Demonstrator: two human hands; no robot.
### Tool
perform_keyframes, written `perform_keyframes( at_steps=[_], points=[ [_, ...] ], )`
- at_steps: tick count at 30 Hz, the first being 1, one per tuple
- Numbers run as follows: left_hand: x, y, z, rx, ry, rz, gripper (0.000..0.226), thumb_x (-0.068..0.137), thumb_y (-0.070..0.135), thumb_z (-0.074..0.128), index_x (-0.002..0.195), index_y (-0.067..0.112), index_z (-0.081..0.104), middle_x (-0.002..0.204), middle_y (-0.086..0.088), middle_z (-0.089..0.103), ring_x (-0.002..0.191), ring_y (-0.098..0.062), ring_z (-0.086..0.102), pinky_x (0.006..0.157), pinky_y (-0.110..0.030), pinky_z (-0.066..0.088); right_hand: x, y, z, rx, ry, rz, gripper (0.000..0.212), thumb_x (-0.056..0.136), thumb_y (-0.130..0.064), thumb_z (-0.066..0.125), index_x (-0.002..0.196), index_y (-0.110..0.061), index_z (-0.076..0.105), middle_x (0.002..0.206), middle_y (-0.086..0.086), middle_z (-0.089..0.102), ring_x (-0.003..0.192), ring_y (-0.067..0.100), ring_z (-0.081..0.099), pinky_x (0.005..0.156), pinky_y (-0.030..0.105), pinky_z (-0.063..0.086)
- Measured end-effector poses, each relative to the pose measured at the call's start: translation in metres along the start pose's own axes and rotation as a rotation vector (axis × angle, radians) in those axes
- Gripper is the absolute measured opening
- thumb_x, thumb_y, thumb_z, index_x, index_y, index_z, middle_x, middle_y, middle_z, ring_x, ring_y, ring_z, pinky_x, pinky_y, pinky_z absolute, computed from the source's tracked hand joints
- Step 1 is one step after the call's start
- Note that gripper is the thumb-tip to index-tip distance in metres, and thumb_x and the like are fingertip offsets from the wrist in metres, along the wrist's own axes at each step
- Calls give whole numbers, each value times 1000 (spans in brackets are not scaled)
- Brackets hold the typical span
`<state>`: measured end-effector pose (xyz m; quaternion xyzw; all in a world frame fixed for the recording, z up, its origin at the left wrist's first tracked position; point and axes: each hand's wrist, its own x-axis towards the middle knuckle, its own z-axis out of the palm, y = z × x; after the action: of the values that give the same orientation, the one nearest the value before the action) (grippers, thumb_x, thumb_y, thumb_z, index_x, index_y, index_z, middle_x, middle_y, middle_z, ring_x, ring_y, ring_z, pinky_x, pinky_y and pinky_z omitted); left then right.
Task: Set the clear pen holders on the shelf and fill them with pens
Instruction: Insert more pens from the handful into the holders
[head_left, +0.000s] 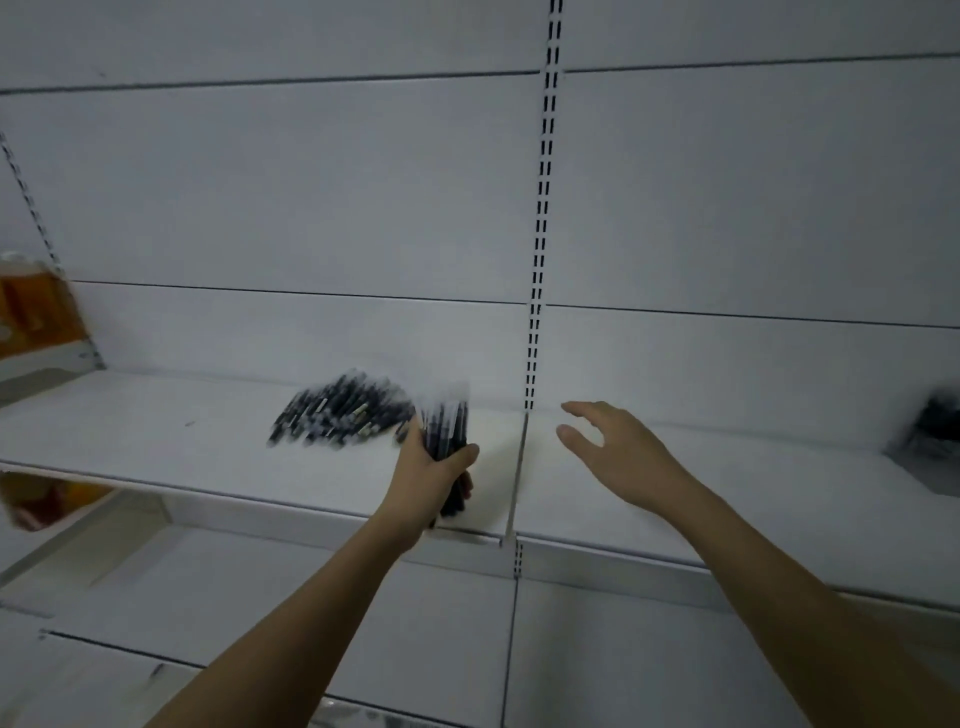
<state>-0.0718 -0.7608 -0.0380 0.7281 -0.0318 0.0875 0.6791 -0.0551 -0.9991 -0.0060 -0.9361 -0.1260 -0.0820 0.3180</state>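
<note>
In the head view, the left hand (431, 480) wrapped its grip round a bundle of pens (451, 441) at mid-length above the shelf (156, 441); more loose pens (337, 413) lay just beside. The right hand (618, 457) hovered spread, holding nothing. Light, stiff and slippery, the bundle probably needs a firm mid-barrel squeeze.

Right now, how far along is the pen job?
Early. Done: a pile of pens lies on the shelf. In hand: the left hand grips a bundle of pens; the right hand hovers open. Left: no holder visibly set or filled.
</note>
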Motion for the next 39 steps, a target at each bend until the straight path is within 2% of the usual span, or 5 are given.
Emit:
perform_keyframes(
  at_steps=[11, 19, 29, 32, 39],
  points=[
    [-76, 26, 109, -78, -159, 43, 24, 92, 8, 66, 106, 13, 47, 63, -11, 61, 56, -26, 60, 54, -35, 50, -109, 39, -77, -94, 74, 86, 45, 100, -53, 43, 137, -30, 52, 138, -14, 53, 124, 10, 48, 100, 31, 40],
    [-104, 39, 257, -76, -248, 42, 25, 91, 6, 66, 107, 11, 47, 69, -16, 60, 57, -23, 59, 54, -35, 52, -158, 102, -149, 440, 310, 94, 9, 94, -31, 63, 95, -24, 69, 93, -4, 71, 81, 13, 67, 63, 14, 46],
    [-141, 51, 486, -130, -279, 70, 31, 89, 0, 64, 113, 17, 53, 92, -22, 66, 66, -26, 62, 59, -38, 54, -215, 226, -242, 439, 396, 200, 7, 89, -22, 71, 87, -23, 64, 88, -9, 65, 82, 6, 62, 69, 18, 51],
    [-143, 49, 521, -84, -287, 57, 32, 86, 0, 67, 109, 17, 51, 92, -16, 64, 67, -23, 61, 59, -34, 55, -219, 259, -266, 483, 423, 221, 6, 91, -21, 68, 89, -19, 63, 92, 0, 68, 86, 19, 68, 74, 34, 58],
    [-122, 39, 556, 34, -317, 31, 27, 89, 5, 66, 104, 14, 45, 84, -17, 57, 60, -22, 57, 52, -28, 52, -194, 300, -316, 769, 717, 154, 6, 96, -11, 63, 97, -12, 57, 90, 7, 69, 73, 18, 68, 61, 27, 58]
  ],
)
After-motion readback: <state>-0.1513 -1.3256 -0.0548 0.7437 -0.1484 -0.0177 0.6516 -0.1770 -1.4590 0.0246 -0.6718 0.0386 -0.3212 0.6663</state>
